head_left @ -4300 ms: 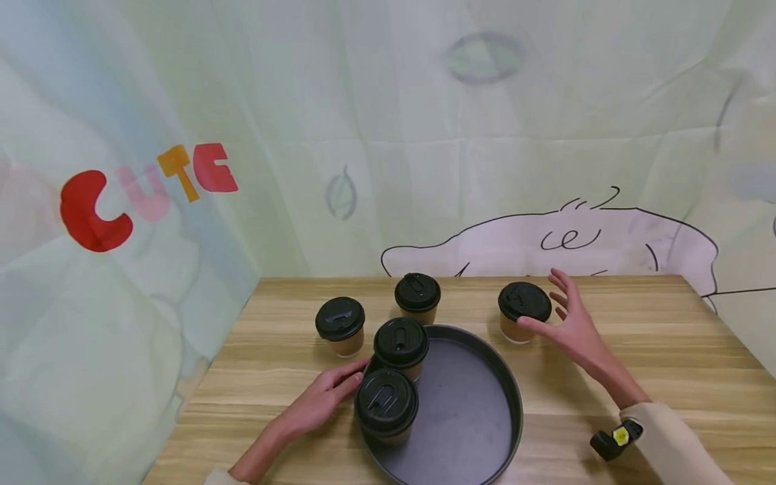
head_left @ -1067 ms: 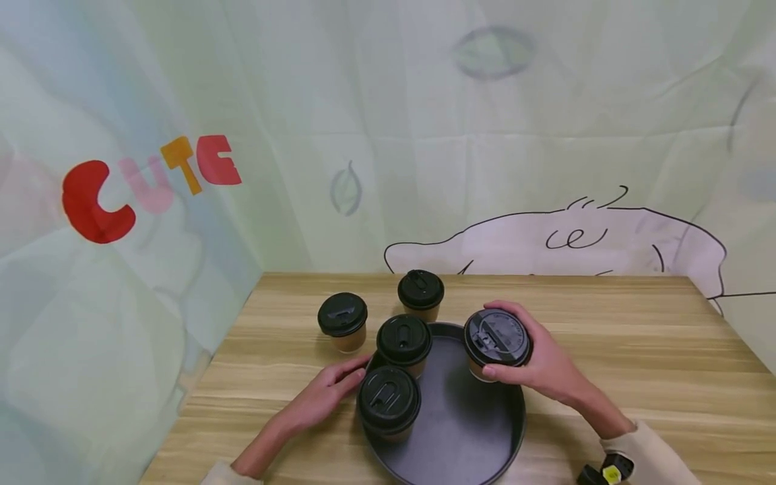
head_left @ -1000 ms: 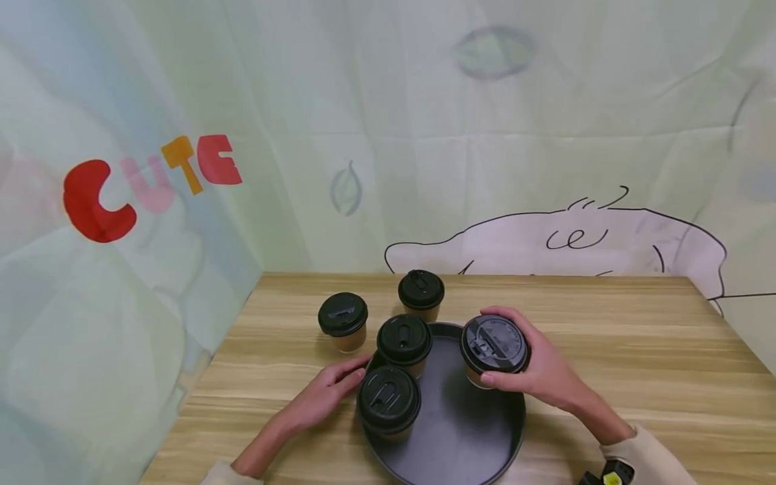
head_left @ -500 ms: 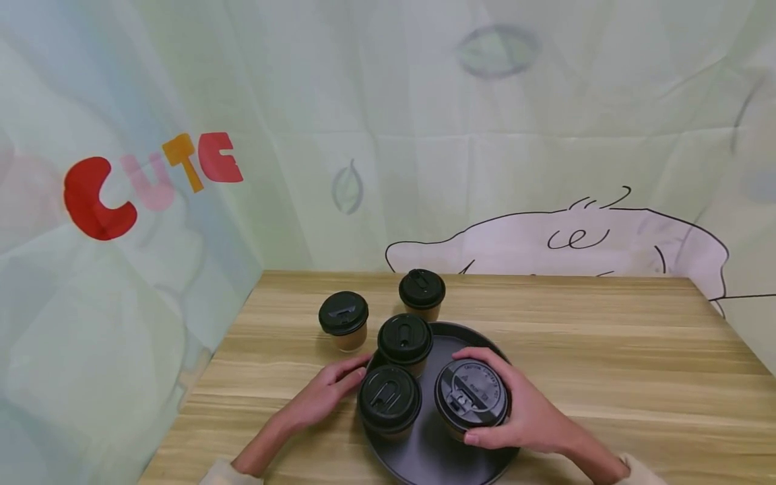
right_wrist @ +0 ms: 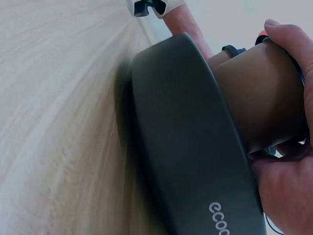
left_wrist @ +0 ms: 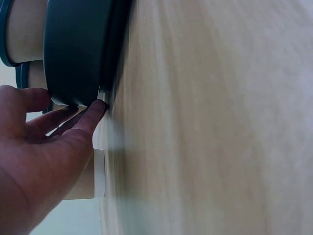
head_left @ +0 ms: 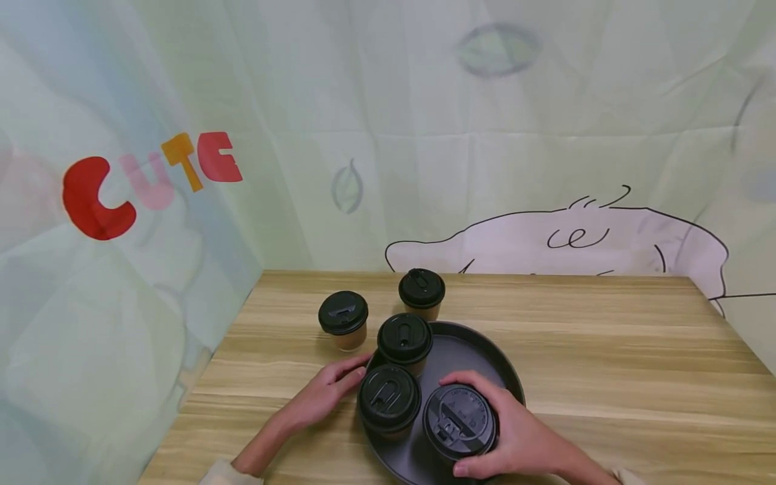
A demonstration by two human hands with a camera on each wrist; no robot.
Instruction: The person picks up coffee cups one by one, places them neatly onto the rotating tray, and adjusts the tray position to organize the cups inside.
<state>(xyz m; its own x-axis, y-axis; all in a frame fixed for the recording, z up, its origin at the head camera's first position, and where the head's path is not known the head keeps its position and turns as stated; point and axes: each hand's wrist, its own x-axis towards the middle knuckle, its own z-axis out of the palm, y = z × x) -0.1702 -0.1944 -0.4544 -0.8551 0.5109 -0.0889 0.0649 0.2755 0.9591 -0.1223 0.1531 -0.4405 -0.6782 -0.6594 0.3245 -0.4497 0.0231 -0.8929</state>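
Note:
My right hand grips a brown paper cup with a black lid over the front right part of a round dark tray. In the right wrist view that cup stands behind the tray wall, and my hand wraps it; whether its base touches the tray is hidden. Two more lidded cups, one behind and one in front, stand at the tray's left side. The fingers of my left hand touch the tray's left edge; in the left wrist view that hand has its fingertips against the wall.
On the wooden table, one lidded cup stands left of the tray and another just behind it. A printed cloth hangs behind the table and along its left side.
My right hand took hold of the cup that stood at the back right of the tray and carried it left and toward me, over the tray. My left hand stays at the tray's edge.

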